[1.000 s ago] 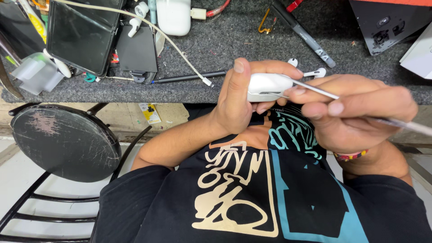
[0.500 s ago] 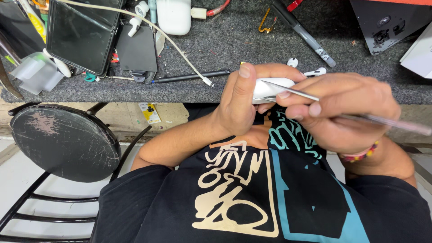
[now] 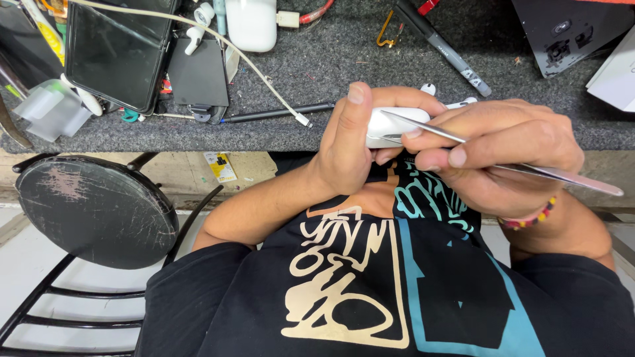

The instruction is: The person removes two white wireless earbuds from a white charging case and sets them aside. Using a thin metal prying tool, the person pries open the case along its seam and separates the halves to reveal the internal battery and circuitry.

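While the small white case (image 3: pixel 389 127) is gripped in the left hand (image 3: pixel 354 149), with the thumb laid along its near side and the fingers curled over its top, a thin metal tool (image 3: pixel 503 162) is pinched between thumb and fingers of the right hand (image 3: pixel 496 158), closed round its shaft like a pen. The tool's tip is set against the upper edge of the case, seemingly at a seam, though the exact contact is partly hidden by the fingers. The case is held just above the near edge of the grey felt-covered bench (image 3: pixel 331 59), in front of the black printed shirt. The step in hand is judged to be prying or probing along the case's edge; a steady grip and a light, controlled push of the tip would be called for next, so that the tool is not slipped toward the left fingers. Just beyond the case, a white earbud (image 3: pixel 428 88) and a black stylus (image 3: pixel 278 114) are seen on the felt, with a white cable end (image 3: pixel 301 119) close by. Farther beyond it lie a grey marker (image 3: pixel 450 49) and a white charging case (image 3: pixel 250 23). Well to the case's left, a dark tablet (image 3: pixel 116 53) is leaned, and below that a round black stool (image 3: pixel 96 211) is stood.
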Action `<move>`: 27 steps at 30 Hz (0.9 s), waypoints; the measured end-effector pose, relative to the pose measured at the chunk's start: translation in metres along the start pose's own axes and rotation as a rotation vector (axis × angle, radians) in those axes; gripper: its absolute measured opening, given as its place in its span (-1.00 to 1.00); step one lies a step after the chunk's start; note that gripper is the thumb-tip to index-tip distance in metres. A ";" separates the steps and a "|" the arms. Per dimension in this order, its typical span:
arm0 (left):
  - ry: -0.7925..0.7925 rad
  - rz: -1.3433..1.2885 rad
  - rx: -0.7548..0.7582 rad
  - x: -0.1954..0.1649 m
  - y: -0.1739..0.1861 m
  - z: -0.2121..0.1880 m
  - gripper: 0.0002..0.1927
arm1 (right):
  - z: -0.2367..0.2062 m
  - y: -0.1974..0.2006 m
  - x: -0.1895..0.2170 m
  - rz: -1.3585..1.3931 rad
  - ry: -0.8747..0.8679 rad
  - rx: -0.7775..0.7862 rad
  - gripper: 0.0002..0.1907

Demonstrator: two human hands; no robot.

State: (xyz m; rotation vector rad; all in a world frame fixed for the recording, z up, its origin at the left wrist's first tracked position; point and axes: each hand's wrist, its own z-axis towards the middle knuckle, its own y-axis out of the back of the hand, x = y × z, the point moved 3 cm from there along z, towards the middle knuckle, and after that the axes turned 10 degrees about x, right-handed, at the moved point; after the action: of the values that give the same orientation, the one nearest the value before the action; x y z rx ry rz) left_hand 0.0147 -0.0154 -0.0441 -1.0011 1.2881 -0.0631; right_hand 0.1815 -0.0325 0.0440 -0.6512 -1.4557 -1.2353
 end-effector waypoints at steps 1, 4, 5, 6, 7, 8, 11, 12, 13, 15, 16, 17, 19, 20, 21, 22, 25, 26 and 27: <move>-0.002 -0.013 0.000 0.000 0.001 0.000 -0.15 | -0.001 -0.002 -0.001 -0.013 0.002 -0.018 -0.63; 0.003 -0.034 0.005 0.000 0.002 -0.001 -0.15 | -0.002 -0.003 -0.002 -0.014 0.026 -0.022 -0.65; 0.000 -0.049 0.006 0.001 0.002 0.000 -0.15 | -0.002 -0.003 -0.002 -0.035 0.021 -0.019 -0.65; -0.002 -0.059 0.005 0.001 0.002 0.000 -0.15 | -0.002 -0.002 -0.002 -0.058 0.018 -0.017 -0.64; -0.005 -0.069 0.004 0.001 0.002 0.001 -0.16 | -0.003 -0.002 -0.003 -0.044 0.015 -0.018 -0.64; -0.006 -0.078 0.001 0.002 0.001 0.002 -0.16 | -0.003 -0.001 -0.003 -0.030 0.012 -0.019 -0.65; -0.001 -0.099 0.008 0.001 0.002 0.001 -0.15 | -0.005 0.000 -0.008 0.057 0.022 -0.033 -0.69; 0.006 -0.105 0.006 0.001 0.002 0.001 -0.14 | -0.006 0.000 -0.009 0.054 0.021 -0.036 -0.70; 0.012 -0.111 0.004 0.001 0.002 0.000 -0.14 | -0.008 -0.001 -0.010 0.040 0.029 -0.041 -0.70; 0.023 -0.116 -0.008 0.000 0.002 0.000 -0.14 | -0.010 -0.002 -0.012 -0.001 0.054 -0.054 -0.70; 0.026 -0.119 -0.015 0.000 0.002 0.000 -0.14 | -0.011 -0.003 -0.012 -0.030 0.072 -0.063 -0.69; 0.027 -0.121 -0.025 0.000 0.001 0.000 -0.14 | -0.012 -0.003 -0.012 -0.072 0.082 -0.054 -0.68; 0.022 -0.122 -0.048 -0.001 0.000 0.000 -0.14 | -0.012 -0.005 -0.014 -0.152 0.101 -0.034 -0.65; 0.013 -0.120 -0.058 -0.001 -0.001 0.001 -0.14 | -0.011 -0.007 -0.014 -0.148 0.147 -0.039 -0.67; 0.010 -0.116 -0.067 -0.001 -0.001 0.001 -0.14 | -0.010 -0.008 -0.016 -0.146 0.195 -0.044 -0.69; 0.006 -0.113 -0.077 -0.002 -0.001 0.002 -0.14 | -0.009 -0.010 -0.016 -0.141 0.242 -0.049 -0.70; 0.012 -0.099 -0.103 -0.003 -0.003 0.002 -0.14 | -0.010 -0.014 -0.014 -0.243 0.231 -0.078 -0.66; 0.012 -0.089 -0.104 -0.004 -0.002 0.001 -0.14 | -0.011 -0.014 -0.013 -0.234 0.206 -0.062 -0.67; 0.015 -0.068 -0.097 -0.005 -0.002 0.001 -0.14 | -0.012 -0.013 -0.013 -0.224 0.180 -0.047 -0.68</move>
State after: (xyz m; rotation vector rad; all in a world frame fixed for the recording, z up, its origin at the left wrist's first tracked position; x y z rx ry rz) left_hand 0.0153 -0.0133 -0.0388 -1.1297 1.2804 -0.0606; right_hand 0.1774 -0.0447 0.0263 -0.4035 -1.3787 -1.4657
